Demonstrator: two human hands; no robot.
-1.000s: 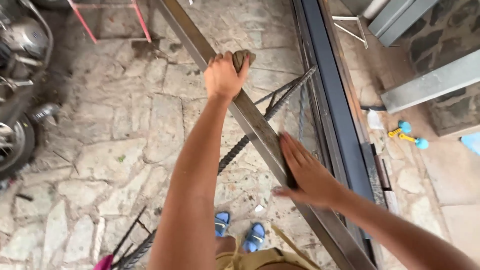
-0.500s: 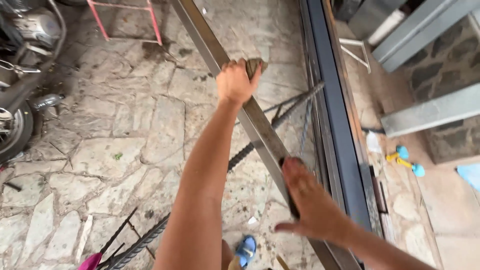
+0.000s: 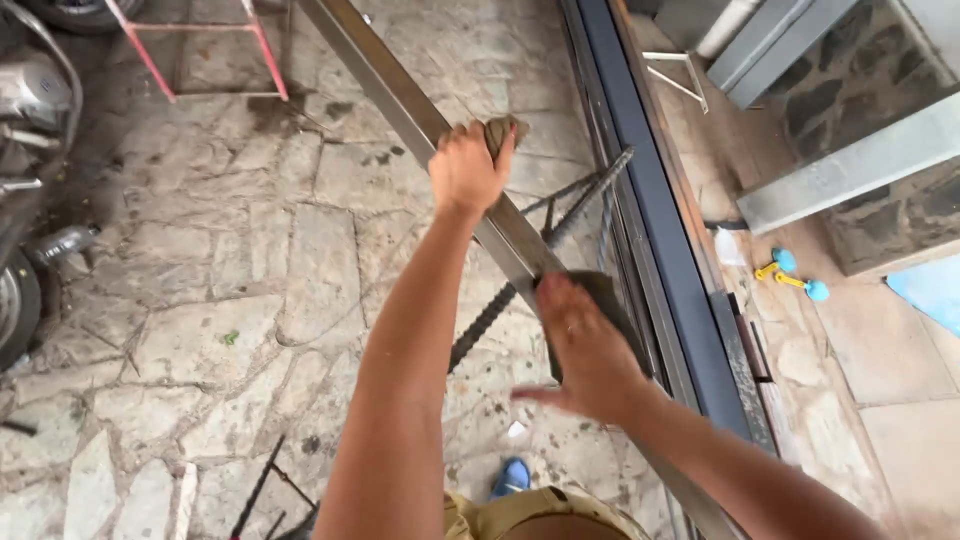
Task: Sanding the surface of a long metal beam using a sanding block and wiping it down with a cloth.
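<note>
A long grey metal tube (image 3: 400,95) slants from the top centre down to the bottom right. My left hand (image 3: 465,165) is closed around the tube, with a brownish rag (image 3: 503,130) bunched under its fingers. Lower on the tube, my right hand (image 3: 585,350) presses a dark sheet (image 3: 612,300) flat against the metal, fingers spread over it. A ribbed steel bar (image 3: 580,205) crosses beneath the tube, between the two hands.
The floor is irregular stone paving (image 3: 250,300). A motorbike (image 3: 30,100) stands at the left edge and a pink metal frame (image 3: 200,30) at the top. A dark blue rail (image 3: 650,200) runs along the right. Blue-and-yellow tools (image 3: 790,275) lie beyond it. My blue sandal (image 3: 512,475) shows below.
My right hand has slid up the tube with the dark sheet, closer to my left hand. The left hand keeps its grip at the same spot.
</note>
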